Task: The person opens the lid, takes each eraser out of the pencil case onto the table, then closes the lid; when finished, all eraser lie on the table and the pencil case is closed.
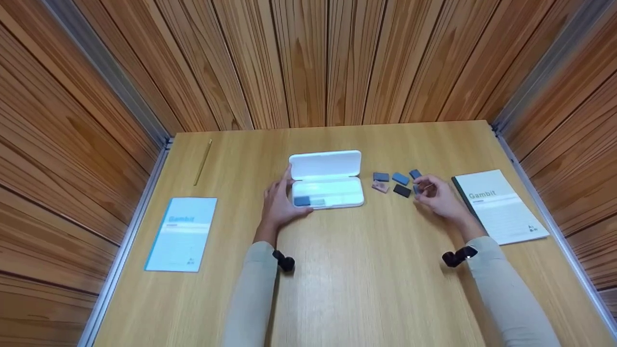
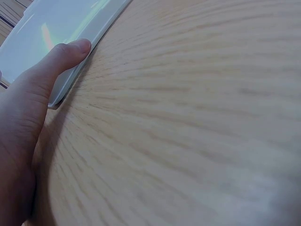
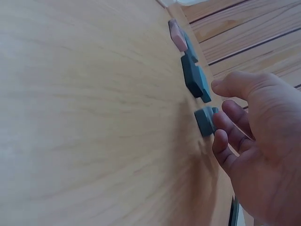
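A white pencil case [image 1: 328, 191] stands with its lid [image 1: 325, 165] raised. My left hand [image 1: 281, 201] grips its left end, the thumb along the front edge and the fingers at the far left side. Inside, at the front left, lies a dark blue eraser [image 1: 302, 201]. Several small erasers lie right of the case, among them a pinkish one [image 1: 380, 186] and a black one [image 1: 402, 191]. My right hand [image 1: 439, 196] is over the rightmost ones, fingers loosely bent and thumb apart from them. A blue-grey eraser [image 3: 204, 121] lies right by its fingertips on the table.
A Gambit notebook [image 1: 501, 207] with a dark spine lies right of my right hand. Another, light blue notebook [image 1: 181, 234] lies at the left, and a thin gold pencil [image 1: 202, 162] is beyond it. Wood-panelled walls [image 1: 308, 62] stand behind and beside the table.
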`<state>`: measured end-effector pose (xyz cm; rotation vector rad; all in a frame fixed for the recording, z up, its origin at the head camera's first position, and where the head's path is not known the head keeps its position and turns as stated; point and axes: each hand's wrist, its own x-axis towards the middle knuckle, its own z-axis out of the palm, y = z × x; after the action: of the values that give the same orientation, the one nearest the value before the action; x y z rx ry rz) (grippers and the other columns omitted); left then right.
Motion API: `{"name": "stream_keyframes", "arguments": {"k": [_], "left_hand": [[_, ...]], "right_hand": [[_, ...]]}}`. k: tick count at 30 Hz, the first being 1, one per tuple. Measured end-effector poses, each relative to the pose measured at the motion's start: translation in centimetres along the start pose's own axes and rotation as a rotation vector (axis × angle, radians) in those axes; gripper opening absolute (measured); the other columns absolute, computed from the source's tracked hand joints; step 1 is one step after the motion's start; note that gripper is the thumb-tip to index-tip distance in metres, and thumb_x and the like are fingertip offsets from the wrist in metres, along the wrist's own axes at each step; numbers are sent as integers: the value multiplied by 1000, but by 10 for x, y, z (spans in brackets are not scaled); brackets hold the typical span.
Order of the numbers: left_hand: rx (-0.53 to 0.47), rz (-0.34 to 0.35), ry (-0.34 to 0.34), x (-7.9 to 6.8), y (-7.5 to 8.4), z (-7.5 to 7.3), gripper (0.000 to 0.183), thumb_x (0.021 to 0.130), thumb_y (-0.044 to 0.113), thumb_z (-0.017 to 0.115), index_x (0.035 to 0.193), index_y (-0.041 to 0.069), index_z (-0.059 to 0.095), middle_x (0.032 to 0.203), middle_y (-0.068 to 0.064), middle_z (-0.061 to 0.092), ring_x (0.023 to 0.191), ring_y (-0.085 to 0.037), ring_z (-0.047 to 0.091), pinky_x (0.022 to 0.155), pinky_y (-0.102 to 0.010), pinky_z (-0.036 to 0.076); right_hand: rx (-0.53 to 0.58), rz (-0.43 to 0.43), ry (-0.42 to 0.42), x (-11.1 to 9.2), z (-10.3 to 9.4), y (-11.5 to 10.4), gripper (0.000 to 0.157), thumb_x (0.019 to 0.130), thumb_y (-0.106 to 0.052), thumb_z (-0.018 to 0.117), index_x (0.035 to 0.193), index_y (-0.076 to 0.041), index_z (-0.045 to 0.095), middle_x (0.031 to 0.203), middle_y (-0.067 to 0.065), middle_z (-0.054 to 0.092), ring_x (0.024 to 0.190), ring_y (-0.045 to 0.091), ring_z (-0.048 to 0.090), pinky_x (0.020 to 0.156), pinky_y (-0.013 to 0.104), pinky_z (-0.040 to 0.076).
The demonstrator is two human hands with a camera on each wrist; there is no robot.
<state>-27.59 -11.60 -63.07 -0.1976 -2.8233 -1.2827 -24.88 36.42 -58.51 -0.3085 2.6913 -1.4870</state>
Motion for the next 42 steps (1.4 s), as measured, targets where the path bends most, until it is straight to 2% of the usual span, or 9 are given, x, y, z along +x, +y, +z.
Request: {"name": "stream_keyframes", "arguments": {"k": [6,12,17,24,31,35,42], "left_hand": [[4,8,3,1,0,0,142,72,60,102,180,48,10,155,-1,67,153,-33,50,135,-61,26],[5,28,6,2,-1,-1,142,71,59,102,182,42,14,155,-4,68,154,-34,51,137,-62,23],[3,24,-1,3,-3,-1,143,71,60,102,182,43,13,155,-4,68,154,-34,51,139,-63,20],[-4,23,-5,2,-3,0,144,71,62,102,181,45,11,154,-3,68,153,-33,52,140,-62,17],[-15,14,1,3,-2,0,143,71,61,101,180,49,10,155,-3,67,154,-34,49,139,-61,19],[-17,7,-2,2,-1,0,143,71,61,102,180,50,9,156,-3,67,156,-34,48,139,-61,20],[0,25,5,1,-1,0,143,71,60,101,182,42,12,155,-4,68,151,-34,51,136,-62,24]], "right_hand": [[-10,15,-55,4,9,-7,39,105,2,72,143,2,63,123,26,63,97,15,56,78,19,49],[-30,19,-93,8,16,-15,37,107,-1,72,143,-1,63,126,27,63,100,23,57,75,22,51],[-51,-13,-121,12,26,-23,39,106,-3,74,144,0,63,130,27,64,104,23,57,80,20,50],[-39,-74,-161,21,43,-36,35,104,1,74,139,0,66,125,25,65,105,26,58,87,19,48],[-49,-99,-204,30,64,-50,36,104,2,74,140,3,67,132,28,69,115,35,63,96,24,48],[-88,-79,-222,33,74,-57,35,105,-2,74,140,0,67,130,24,69,116,34,64,98,27,49],[-80,-127,-243,41,92,-71,34,103,0,75,137,1,70,122,23,69,109,30,63,91,25,49]]}}
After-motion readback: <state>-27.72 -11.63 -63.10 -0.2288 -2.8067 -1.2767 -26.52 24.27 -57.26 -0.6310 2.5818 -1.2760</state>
